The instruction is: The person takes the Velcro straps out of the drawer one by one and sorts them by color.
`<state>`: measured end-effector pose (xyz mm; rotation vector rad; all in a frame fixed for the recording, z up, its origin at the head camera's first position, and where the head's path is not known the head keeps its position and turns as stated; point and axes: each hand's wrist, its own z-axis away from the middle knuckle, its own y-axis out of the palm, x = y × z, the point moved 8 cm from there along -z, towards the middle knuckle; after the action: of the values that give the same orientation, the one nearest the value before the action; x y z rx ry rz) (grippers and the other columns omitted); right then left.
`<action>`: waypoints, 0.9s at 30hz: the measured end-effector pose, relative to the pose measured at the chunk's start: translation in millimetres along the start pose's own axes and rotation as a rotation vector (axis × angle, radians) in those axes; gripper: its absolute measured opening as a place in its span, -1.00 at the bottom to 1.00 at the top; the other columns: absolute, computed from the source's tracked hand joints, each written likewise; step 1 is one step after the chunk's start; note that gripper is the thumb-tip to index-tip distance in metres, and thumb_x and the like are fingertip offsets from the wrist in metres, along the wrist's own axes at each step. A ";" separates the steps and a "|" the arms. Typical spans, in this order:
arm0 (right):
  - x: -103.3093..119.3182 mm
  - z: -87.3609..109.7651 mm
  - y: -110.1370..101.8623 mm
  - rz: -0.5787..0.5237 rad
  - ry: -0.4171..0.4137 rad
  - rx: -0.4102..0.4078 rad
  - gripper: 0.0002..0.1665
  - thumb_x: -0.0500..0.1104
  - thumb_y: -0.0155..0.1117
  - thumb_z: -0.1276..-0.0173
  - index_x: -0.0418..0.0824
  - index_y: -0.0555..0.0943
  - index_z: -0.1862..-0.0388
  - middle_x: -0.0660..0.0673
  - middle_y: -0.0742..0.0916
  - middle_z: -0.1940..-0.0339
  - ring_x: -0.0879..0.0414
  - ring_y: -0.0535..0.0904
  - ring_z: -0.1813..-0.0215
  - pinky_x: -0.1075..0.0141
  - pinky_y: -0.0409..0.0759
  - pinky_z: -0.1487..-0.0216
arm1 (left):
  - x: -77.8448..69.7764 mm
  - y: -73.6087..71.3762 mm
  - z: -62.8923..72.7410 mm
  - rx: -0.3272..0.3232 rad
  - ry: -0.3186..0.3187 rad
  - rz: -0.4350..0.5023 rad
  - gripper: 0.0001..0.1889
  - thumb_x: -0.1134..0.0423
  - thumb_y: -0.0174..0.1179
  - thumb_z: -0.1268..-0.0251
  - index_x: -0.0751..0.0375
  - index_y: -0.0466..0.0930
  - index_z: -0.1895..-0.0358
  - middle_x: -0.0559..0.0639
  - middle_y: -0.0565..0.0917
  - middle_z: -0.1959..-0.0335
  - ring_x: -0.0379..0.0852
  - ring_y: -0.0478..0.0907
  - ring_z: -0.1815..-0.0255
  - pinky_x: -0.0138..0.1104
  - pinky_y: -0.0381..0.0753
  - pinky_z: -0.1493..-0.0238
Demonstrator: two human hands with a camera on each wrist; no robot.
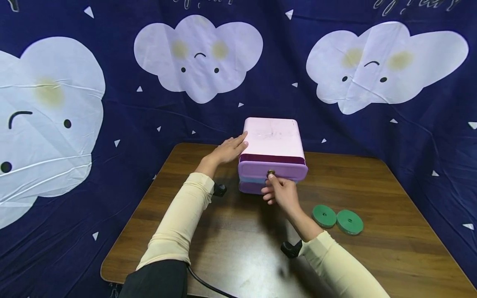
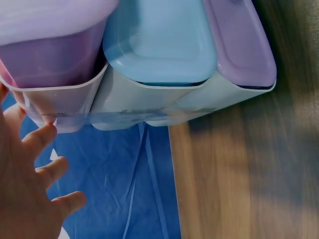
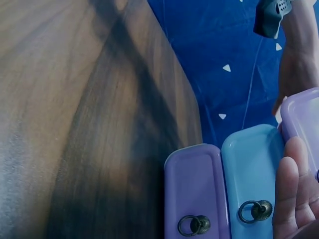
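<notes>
A small drawer unit (image 1: 273,138) with a pale pink top stands toward the back of the table. Its purple top drawer (image 1: 253,170) is pulled out a little, leaving a dark gap under the top panel. With thumb and fingers, my right hand (image 1: 285,193) pinches the metal ring pull (image 1: 271,171) on that drawer. My left hand (image 1: 227,150) rests against the unit's left side, fingers spread. Below, the blue middle drawer (image 2: 159,40) and the purple bottom drawer (image 3: 192,181) are closed, each with a ring pull in the right wrist view.
Two green rolls of tape-like material, one (image 1: 324,216) beside the other (image 1: 349,222), lie flat right of my right hand. A dark blue cloth (image 1: 283,99) with clouds hangs behind the wooden table (image 1: 231,244). A black cable (image 1: 208,285) runs near the front edge.
</notes>
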<state>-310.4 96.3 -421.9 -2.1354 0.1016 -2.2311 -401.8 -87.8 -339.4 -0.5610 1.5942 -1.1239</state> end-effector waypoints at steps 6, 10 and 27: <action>1.8 -7.9 1.3 -0.015 0.000 0.004 -0.37 0.12 0.02 -0.44 -0.50 0.57 0.09 -0.06 0.76 0.60 0.20 0.63 0.66 0.33 0.59 0.64 | -1.6 -0.6 1.4 0.002 -0.005 -0.001 -0.39 -0.24 -0.49 -0.47 -0.27 -0.26 -0.51 -0.11 -0.02 -0.55 0.08 -0.20 -0.58 -0.01 -0.25 -0.55; 3.6 -12.1 2.0 -0.019 0.005 0.000 -0.39 0.09 0.01 -0.45 -0.50 0.57 0.09 -0.01 0.74 0.64 0.20 0.63 0.67 0.34 0.58 0.66 | -1.0 -0.2 1.0 0.006 -0.007 -0.001 -0.39 -0.25 -0.49 -0.47 -0.27 -0.27 -0.51 -0.11 -0.02 -0.55 0.08 -0.21 -0.58 -0.01 -0.24 -0.55; 7.2 -27.2 2.2 -0.020 0.040 -0.002 -0.37 0.15 0.01 -0.43 -0.44 0.60 0.09 0.00 0.73 0.65 0.20 0.61 0.68 0.35 0.57 0.65 | 0.8 -0.5 -0.6 0.007 -0.018 -0.008 -0.40 -0.25 -0.48 -0.46 -0.31 -0.24 -0.51 -0.13 0.01 -0.55 0.08 -0.19 -0.58 0.00 -0.19 -0.54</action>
<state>-337.9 93.9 -416.1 -2.1021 0.0852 -2.2867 -402.7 -88.4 -339.3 -0.5717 1.5732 -1.1276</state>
